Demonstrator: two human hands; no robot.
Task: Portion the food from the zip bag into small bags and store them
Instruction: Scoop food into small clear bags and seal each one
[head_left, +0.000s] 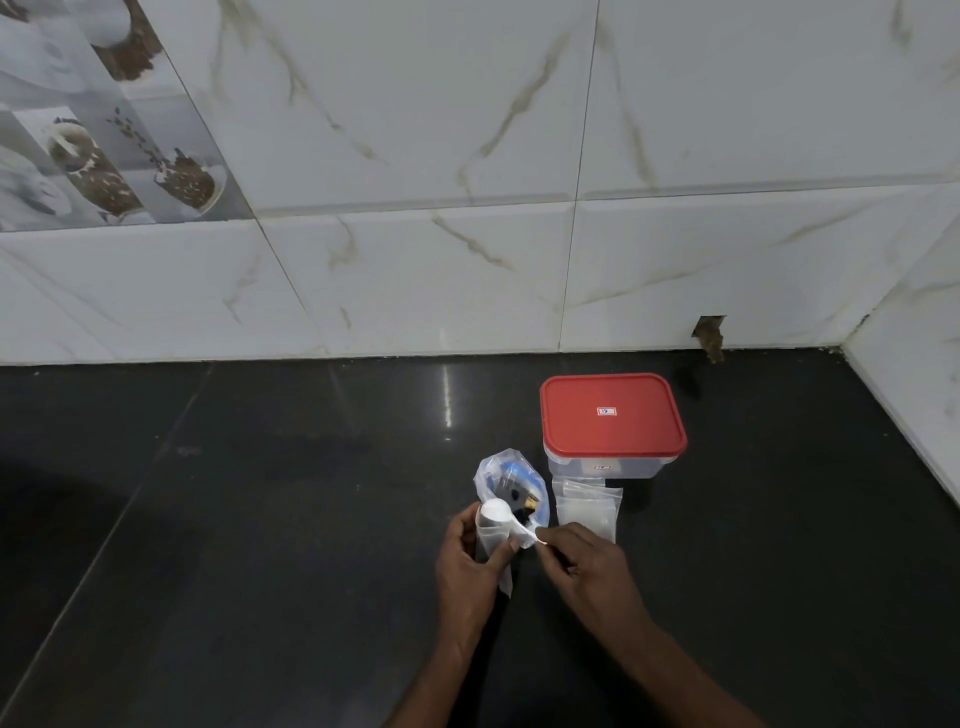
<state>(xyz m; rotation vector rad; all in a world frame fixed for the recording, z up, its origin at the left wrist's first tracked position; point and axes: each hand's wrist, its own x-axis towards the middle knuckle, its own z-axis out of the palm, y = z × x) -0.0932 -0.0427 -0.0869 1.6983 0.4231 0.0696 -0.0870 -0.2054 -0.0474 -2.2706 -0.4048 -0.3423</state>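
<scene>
My left hand (467, 558) grips a small clear bag (493, 545) upright, its mouth held open. My right hand (582, 558) pinches the handle of a white plastic spoon (501, 514), whose bowl, heaped with white powder, hovers over the small bag's mouth. Just behind stands the open zip bag (511, 480), clear with blue printing and some dark contents. A few filled small bags (587, 512) with white powder lie flat to the right of it. A clear container with a red lid (610, 415) sits shut behind those bags.
Everything rests on a dark glossy countertop (260, 493). White marble-pattern wall tiles (467, 182) rise behind it, and a side wall (914, 374) closes off the right corner. A small broken hole in the tile (710, 332) lies behind the container.
</scene>
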